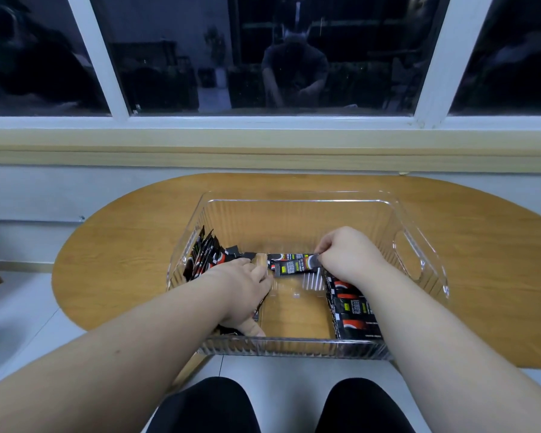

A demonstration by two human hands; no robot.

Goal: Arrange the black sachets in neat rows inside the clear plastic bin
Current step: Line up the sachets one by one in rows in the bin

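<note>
A wooden bench (pixel 122 245) is seen under a window (pixel 175 57). A clear bin (pixel 294 201) is set on it. Both hands are held inside the bin. Two sachets (pixel 294 266) are pinched at one end by the right hand (pixel 347 254). Their other end is touched by the left hand (pixel 247 292); whether it grips cannot be told. A stack (pixel 353 307) is laid by the right wall, and a bunch (pixel 200 257) is stood by the left wall.

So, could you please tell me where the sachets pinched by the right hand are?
In the head view, the pinched sachets lie crosswise in the middle of the clear bin, between the left hand and the right hand.
</note>
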